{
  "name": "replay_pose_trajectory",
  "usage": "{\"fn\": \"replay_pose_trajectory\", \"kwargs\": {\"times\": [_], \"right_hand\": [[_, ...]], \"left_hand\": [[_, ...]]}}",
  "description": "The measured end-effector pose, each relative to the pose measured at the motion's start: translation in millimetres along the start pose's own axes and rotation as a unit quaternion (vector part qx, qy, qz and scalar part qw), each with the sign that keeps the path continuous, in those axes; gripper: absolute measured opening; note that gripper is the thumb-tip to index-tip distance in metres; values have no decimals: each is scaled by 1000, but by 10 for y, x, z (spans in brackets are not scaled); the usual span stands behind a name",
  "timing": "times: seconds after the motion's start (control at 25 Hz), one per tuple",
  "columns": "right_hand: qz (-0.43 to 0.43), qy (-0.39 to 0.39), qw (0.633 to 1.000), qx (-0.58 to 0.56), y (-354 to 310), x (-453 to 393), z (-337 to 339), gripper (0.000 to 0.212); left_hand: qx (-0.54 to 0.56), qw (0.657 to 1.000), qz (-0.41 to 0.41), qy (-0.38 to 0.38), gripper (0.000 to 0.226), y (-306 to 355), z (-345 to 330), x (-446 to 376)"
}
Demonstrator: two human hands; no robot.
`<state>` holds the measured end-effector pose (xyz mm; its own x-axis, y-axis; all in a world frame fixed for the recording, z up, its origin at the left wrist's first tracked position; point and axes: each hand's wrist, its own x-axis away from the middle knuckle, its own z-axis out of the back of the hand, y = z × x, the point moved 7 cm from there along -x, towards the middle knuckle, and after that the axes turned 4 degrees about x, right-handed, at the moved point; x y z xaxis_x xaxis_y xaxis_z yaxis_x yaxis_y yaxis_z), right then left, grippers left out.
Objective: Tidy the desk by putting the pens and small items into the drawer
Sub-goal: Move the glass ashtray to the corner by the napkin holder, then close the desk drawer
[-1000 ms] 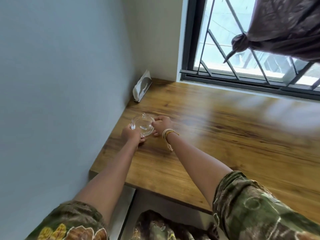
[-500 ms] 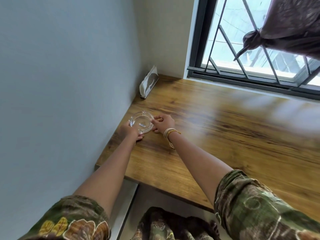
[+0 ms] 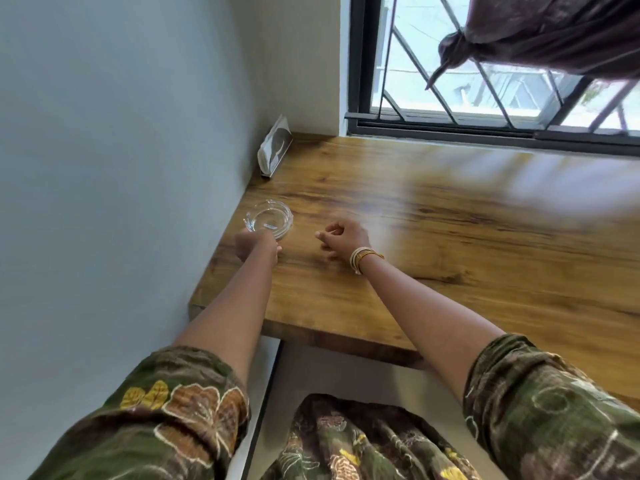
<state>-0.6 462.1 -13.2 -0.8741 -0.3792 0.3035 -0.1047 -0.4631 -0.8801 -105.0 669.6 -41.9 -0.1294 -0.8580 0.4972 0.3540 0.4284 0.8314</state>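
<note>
A round clear glass dish sits upright, mouth up, on the wooden bench beside the wall. The left hand touches its near rim, seemingly gripping it. The right hand hovers apart, loosely curled, empty. Being round, it has no long axis. It looks rigid, slick, breakable; best held across the rim.

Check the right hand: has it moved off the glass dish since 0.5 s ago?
Yes. The right hand has pulled rightward off the glass dish, away from the wall; bare desk now shows between them. The left hand is at the dish's near rim.
</note>
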Motion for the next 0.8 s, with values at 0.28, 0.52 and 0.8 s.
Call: {"fn": "replay_pose_trajectory", "kwargs": {"times": [0.28, 0.52, 0.8], "right_hand": [[-27, 103, 994, -1, 740, 779, 1021, 12], [-27, 188, 979, 71, 1507, 1886, 1890, 6], [-101, 269, 958, 23, 2445, 3234, 2632, 10]], "left_hand": [[-111, 990, -90, 6, 52, -320, -156, 1534], [-297, 864, -353, -202, 47, -1531, -400, 3278], [-524, 644, -434, -349, 58, -2692, -385, 4499]]}}
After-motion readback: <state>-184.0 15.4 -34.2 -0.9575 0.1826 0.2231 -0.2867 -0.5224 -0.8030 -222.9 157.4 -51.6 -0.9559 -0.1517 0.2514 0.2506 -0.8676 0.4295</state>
